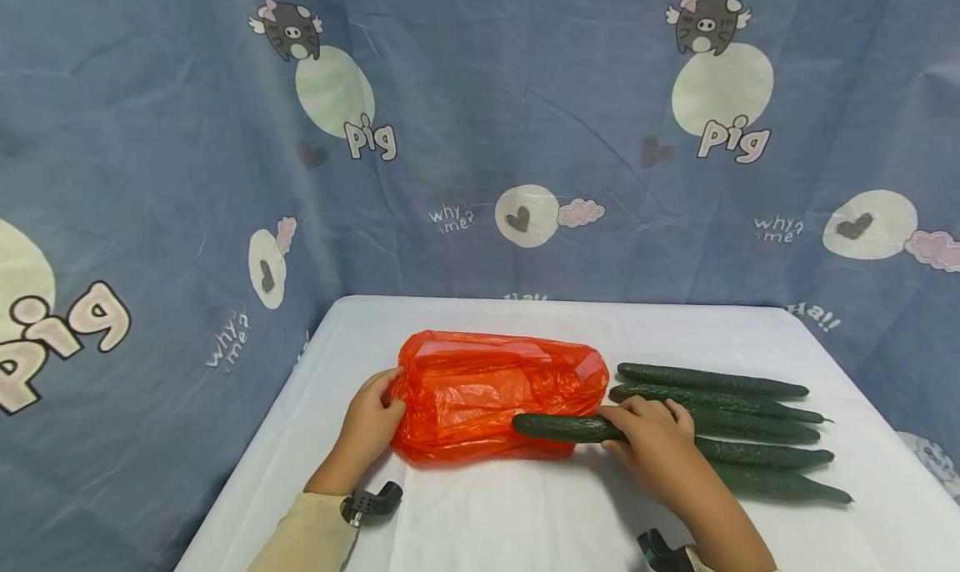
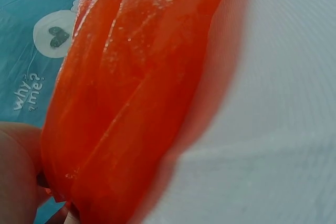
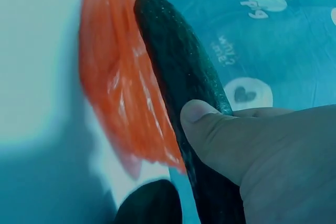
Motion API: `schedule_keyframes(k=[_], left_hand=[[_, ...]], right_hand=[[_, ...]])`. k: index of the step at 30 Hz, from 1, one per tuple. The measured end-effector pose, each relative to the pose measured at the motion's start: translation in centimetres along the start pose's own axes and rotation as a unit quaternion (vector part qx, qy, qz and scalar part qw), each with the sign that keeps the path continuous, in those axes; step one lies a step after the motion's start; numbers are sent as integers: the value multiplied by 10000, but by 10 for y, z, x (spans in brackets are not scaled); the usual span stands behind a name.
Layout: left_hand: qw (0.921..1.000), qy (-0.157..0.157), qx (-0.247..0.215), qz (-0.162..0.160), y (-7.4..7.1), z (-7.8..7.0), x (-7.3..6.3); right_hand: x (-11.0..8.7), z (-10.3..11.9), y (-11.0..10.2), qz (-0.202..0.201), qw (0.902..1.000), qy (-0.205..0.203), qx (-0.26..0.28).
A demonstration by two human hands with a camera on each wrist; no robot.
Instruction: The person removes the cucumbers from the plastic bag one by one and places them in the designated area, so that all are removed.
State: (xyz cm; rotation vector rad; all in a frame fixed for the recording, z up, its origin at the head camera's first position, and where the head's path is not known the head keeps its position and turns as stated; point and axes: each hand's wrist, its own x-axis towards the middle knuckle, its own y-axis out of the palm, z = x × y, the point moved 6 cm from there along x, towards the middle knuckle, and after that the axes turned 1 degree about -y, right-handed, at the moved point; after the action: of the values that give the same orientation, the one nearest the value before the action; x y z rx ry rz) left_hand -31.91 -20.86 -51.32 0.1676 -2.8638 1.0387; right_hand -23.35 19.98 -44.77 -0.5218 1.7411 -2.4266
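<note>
A red plastic bag lies crinkled on the white table in the head view. My left hand pinches its left edge between thumb and fingers; in the left wrist view the bag fills the middle. My right hand grips a dark green cucumber, whose tip points left over the bag's front right part. Seen from the right wrist, the thumb presses along the cucumber, with the red bag behind it. The palm hides the cucumber's other end.
Several more cucumbers lie side by side at the table's right, some partly behind my right hand. The white table ends at a blue cloth backdrop with pig prints.
</note>
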Motion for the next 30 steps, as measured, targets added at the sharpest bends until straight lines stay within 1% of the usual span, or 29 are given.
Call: schedule_keyframes(k=[2, 7, 15, 18, 24, 30], left_hand=[[10000, 70, 11, -24, -1, -2, 0], [9999, 108, 35, -50, -3, -3, 1], [9999, 16, -18, 97, 1, -1, 1], [9999, -32, -2, 105, 1, 1, 3], [9999, -49, -44, 112, 1, 3, 6], [9999, -67, -24, 115, 3, 3, 2]], right_hand=[[-5, -4, -2, 66, 10000, 52, 8], [-15, -12, -3, 152, 9998, 41, 73], [-27, -15, -7, 178, 9998, 1, 34], [-28, -15, -9, 120, 9999, 16, 2], [-32, -22, -22, 125, 9998, 159, -27], [-47, -37, -34, 137, 9991, 380, -90]])
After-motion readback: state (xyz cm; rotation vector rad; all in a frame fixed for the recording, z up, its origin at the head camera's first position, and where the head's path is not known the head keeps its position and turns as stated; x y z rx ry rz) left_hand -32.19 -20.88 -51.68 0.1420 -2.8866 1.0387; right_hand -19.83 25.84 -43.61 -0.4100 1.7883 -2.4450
